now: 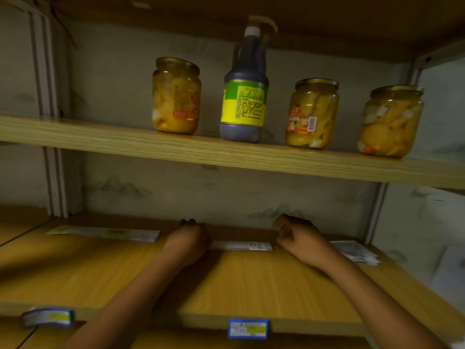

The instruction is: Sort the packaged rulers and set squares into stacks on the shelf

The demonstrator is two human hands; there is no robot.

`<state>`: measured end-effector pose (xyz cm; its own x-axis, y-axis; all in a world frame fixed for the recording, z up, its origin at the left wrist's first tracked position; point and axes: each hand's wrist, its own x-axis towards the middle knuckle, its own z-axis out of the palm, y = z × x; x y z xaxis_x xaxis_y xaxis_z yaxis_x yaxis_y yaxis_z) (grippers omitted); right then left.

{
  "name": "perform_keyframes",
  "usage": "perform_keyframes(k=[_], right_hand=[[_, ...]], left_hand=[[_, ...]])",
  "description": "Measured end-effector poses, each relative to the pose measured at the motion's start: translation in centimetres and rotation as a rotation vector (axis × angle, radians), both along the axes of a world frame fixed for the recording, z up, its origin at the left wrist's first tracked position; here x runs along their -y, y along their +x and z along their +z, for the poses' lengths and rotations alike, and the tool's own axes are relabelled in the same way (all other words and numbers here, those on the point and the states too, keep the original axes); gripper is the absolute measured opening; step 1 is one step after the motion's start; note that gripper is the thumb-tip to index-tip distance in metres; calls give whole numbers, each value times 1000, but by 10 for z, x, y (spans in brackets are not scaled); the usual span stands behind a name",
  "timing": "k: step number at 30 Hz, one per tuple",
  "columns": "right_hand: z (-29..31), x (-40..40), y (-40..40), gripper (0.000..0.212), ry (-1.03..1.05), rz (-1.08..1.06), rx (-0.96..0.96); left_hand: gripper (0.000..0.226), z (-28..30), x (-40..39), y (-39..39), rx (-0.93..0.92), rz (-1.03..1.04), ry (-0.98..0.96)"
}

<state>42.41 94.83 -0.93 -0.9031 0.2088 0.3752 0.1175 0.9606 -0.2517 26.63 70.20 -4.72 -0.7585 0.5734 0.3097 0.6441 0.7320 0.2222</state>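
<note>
Sorting looks partly done: ruler stack (105, 233) far left, set-square packs (356, 251) far right, while left hand (187, 241) presses one packaged ruler (241, 245) mid-shelf (251, 280); right hand (295, 235) loosely curled, empty.

A shop: price tags (247, 328) edge wooden shelves (226, 154).

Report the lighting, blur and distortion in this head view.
Head view: dim, warm light; the arms cast soft shadows on the lower shelf; wide-angle bending tilts the upper shelf; the jars' labels and the packaged ruler between left hand and right hand are blurred.
</note>
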Motion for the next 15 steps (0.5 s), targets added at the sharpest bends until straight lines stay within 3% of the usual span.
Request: perform_keyframes(k=[6, 15], right_hand=[[-8, 49, 8, 29, -159, 124, 73], [8, 147, 28, 31, -125, 280, 121]], left_hand=[[26, 14, 43, 30, 145, -169, 138], [25, 35, 134, 104, 67, -16, 196]])
